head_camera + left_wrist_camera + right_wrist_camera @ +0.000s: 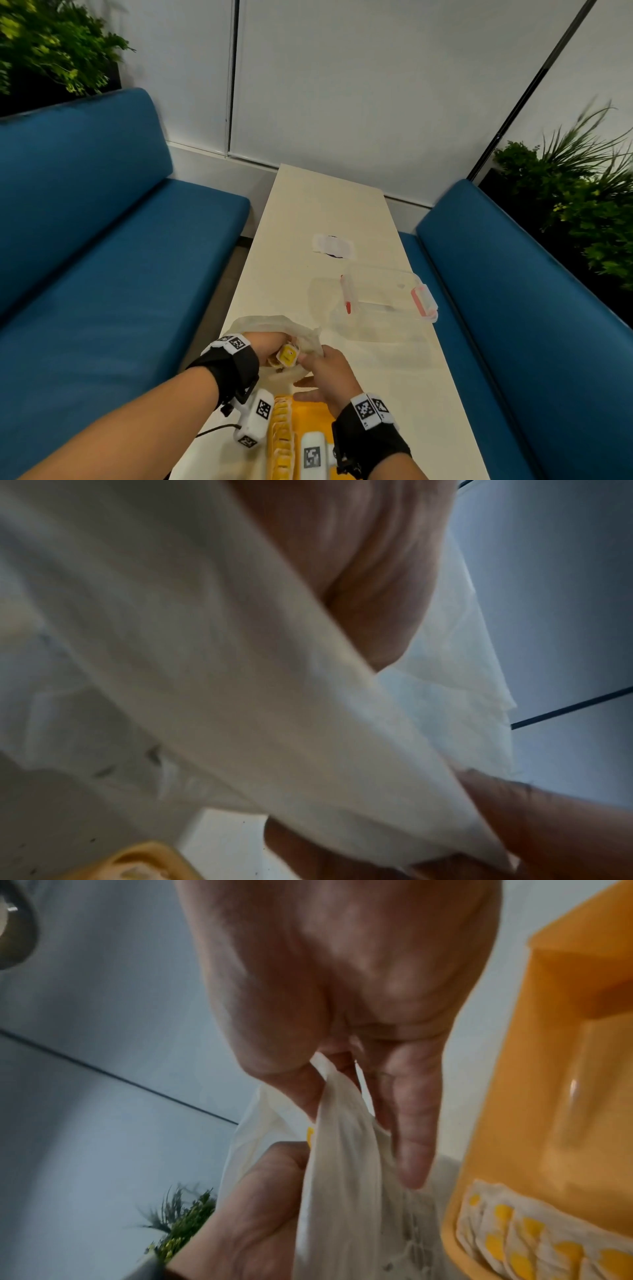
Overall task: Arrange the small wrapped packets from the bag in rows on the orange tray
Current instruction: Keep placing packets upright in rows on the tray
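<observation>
A thin white bag [301, 337] lies on the table just beyond the orange tray [310, 416]. My left hand [274, 349] is at the bag's mouth and grips a small white packet with a yellow centre [287, 354]. Opposite it, my right hand [318, 366] pinches the bag's edge; the right wrist view shows the bag [342, 1177] caught between thumb and fingers [411, 1137]. A row of packets [281, 431] lines the tray's left side, also visible as the packet row [531, 1237] in the tray [565, 1096]. The left wrist view is mostly filled by the bag [240, 669].
A clear plastic box [383, 294] with red latches sits past the bag toward the table's right edge. A white slip of paper [334, 245] lies farther back. Blue benches [102, 257] flank the narrow cream table [308, 205]; plants stand behind them.
</observation>
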Tool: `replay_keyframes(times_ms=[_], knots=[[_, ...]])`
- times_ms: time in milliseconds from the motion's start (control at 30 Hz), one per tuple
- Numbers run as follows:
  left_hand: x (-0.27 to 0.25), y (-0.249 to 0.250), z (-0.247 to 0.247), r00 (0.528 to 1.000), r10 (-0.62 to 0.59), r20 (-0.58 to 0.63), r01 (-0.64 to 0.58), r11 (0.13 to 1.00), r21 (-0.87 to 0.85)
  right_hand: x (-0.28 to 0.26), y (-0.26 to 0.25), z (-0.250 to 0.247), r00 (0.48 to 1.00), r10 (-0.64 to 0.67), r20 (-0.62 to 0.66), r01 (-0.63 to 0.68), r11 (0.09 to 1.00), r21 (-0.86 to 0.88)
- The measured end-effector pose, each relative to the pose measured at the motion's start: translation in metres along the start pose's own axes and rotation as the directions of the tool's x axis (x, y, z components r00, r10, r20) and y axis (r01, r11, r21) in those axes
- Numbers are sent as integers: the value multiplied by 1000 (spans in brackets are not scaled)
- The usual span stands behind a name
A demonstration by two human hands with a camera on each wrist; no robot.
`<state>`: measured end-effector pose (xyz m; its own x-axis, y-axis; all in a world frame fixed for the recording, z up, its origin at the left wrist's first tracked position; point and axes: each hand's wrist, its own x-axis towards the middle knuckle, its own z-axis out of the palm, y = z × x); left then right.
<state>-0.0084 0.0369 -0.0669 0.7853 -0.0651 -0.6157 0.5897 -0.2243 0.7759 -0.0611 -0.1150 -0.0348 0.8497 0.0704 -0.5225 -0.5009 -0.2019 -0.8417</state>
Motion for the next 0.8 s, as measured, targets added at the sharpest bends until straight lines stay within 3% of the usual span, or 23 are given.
replay_keyframes(times_ms=[200,367,567,800], knots=[[2,-12,4,994,-63,90,86,957,-277,12,4,10,999,-42,-13,43,988,146],[3,-15,4,997,-28,65,46,957,-288,16,1,15,1000,-19,-23,21,996,91],[32,-38,1,996,-83,35,89,972,-218,17,-1,16,998,-24,-55,25,999,28],[-5,-18,-9,994,-65,84,83,970,-227,13,-4,12,999,-27,-25,30,993,118]])
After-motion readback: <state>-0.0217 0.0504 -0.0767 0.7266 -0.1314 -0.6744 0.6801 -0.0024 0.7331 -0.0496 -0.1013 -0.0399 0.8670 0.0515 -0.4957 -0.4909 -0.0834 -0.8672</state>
